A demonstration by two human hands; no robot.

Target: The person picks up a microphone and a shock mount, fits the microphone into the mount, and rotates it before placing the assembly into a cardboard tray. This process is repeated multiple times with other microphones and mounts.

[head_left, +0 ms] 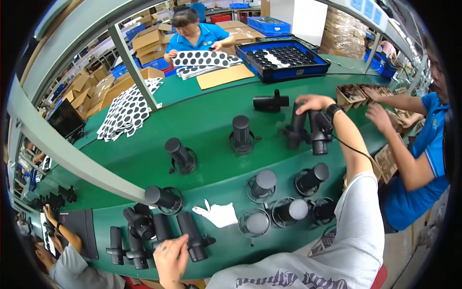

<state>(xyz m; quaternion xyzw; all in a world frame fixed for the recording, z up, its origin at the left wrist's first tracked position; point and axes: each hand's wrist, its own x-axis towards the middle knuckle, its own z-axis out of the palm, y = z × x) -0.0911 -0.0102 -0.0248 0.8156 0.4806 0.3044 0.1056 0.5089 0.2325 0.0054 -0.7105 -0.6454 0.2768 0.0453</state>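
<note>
In the head view, at upper right, the right hand (314, 102) is closed around the top of a black tube (297, 124); a sideways swing could knock the neighbour tube (319, 137). The wrist cord (355, 147) could also catch. At lower centre, the left hand (171, 261) is half curled near a third tube (188, 231); I cannot tell if it grips. The table (207, 115) has its near edge close there; more room lies mid-left.

Green tabletop (211, 130), black cylinders (241, 127) all over, some upright, some lying. Right hand (312, 103) gripping one blurred cylinder (297, 121) by its top, second cylinder (319, 137) just beside. Left hand (171, 260) low, at a lying cylinder (190, 233), contact unclear. White glove (220, 215) nearby. Co-worker (192, 38) opposite holds dotted sheet (201, 59); disc tray (288, 73) beside.
</note>
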